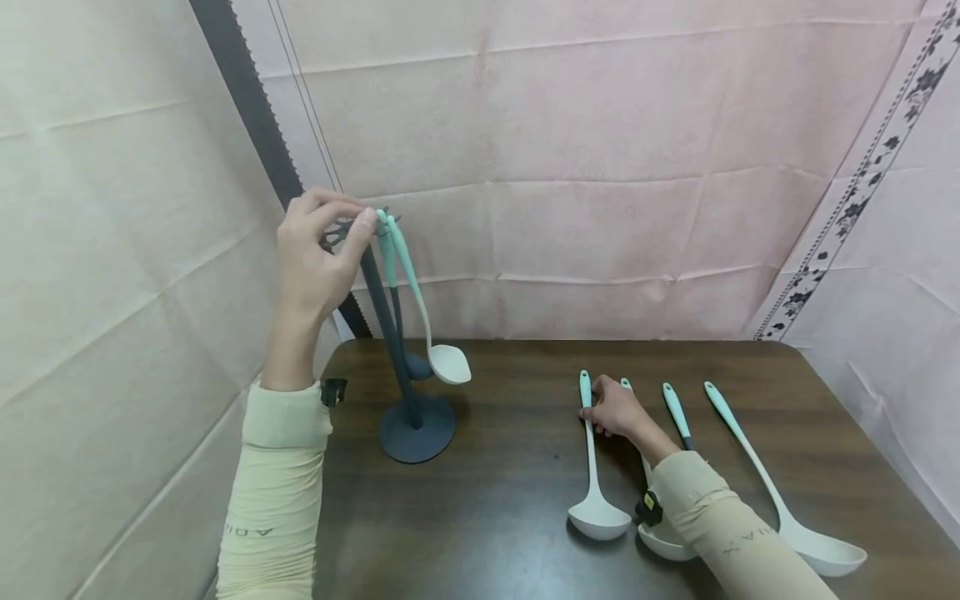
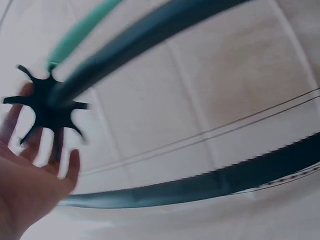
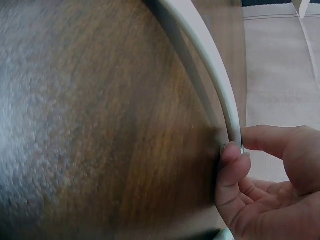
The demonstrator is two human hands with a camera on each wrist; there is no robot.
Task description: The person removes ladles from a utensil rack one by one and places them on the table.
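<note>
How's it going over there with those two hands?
Left hand at top of utensil stand. Right hand gripping leftmost white ladle on table. Another white utensil close beside, partly hidden by right arm. Nothing lies across the ladle.

Brown wood-grain table, dark round-based stand at left, four mint-handled utensils at right

There are 6 utensils and 1 stand.
</note>
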